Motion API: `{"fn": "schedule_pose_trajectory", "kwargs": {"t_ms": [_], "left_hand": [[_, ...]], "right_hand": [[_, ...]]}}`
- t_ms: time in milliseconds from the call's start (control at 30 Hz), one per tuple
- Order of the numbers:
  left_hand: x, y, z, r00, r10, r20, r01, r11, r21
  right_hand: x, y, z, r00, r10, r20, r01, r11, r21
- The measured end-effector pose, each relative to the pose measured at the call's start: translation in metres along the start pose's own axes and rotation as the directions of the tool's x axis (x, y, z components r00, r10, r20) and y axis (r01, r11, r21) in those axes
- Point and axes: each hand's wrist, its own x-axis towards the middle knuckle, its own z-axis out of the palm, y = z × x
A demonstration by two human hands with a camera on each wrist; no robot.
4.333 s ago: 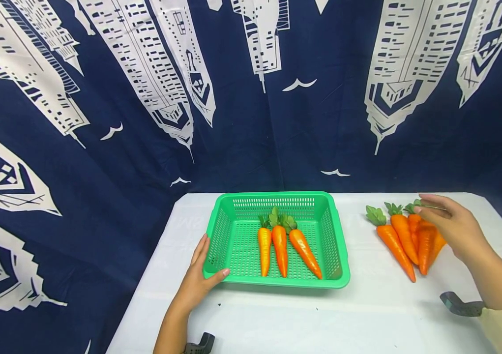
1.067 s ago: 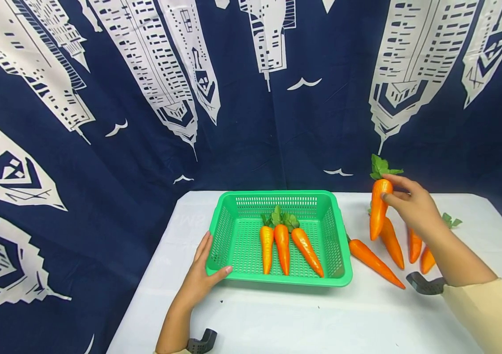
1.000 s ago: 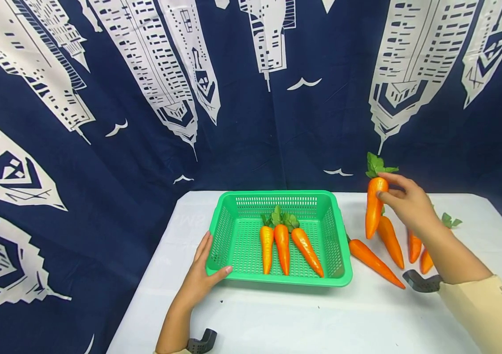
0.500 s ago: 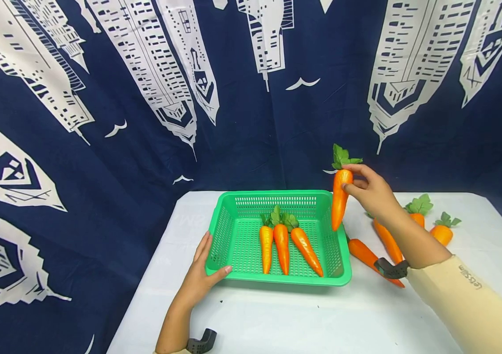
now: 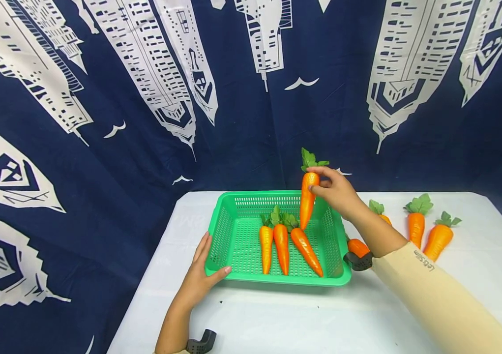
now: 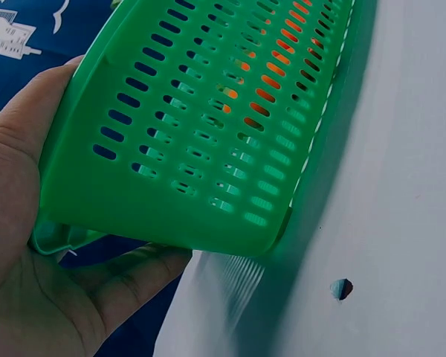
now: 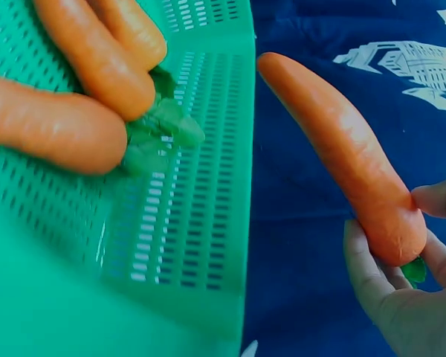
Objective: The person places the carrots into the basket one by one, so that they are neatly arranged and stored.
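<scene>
Left hand (image 5: 199, 278): rests against the basket's near left corner, palm on the outer wall and thumb hooked under the rim; fingers lie fairly straight along the side, steadying it on the bench (image 5: 277, 319).
Basket (image 5: 228, 268): green, slotted, sitting flat on the white bench; three carrots (image 5: 280, 246) lie side by side in it, leaves toward the far wall.
Held carrot (image 5: 307, 201): hangs tip down above the basket's right half, just over the leaves of the three inside, not touching them; the right wrist view shows it clear of the rim.
Right hand (image 5: 337, 191): pinches the carrot at its thick top end, just under the leaves, thumb on one side and fingertips on the other; forearm reaches in from the right across the basket's right wall, wrist raised.
Loose carrots (image 5: 416, 228): lie on the bench to the right of the basket, well apart from it; one more is partly hidden behind the right forearm.
Step in hand: by the look of it, carrying a fourth carrot over the basket.
Next move: likely calls for lowering it, tipping it flat beside the rightmost carrot, then easing the pinch.
</scene>
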Motion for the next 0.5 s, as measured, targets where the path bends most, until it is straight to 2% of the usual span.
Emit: {"fn": "schedule_pose_trajectory", "kwargs": {"t_ms": [267,500], "left_hand": [[0.0,0.001,-0.001,1.0,-0.009,0.008,0.009,1.0,-0.011],[0.0,0.001,-0.001,1.0,-0.007,0.011,0.007,1.0,-0.007]], "right_hand": [[0.014,0.003,0.03,0.998,0.012,0.063,-0.015,0.999,0.043],[0.02,0.006,0.055,0.987,0.027,0.157,-0.039,0.997,0.072]]}}
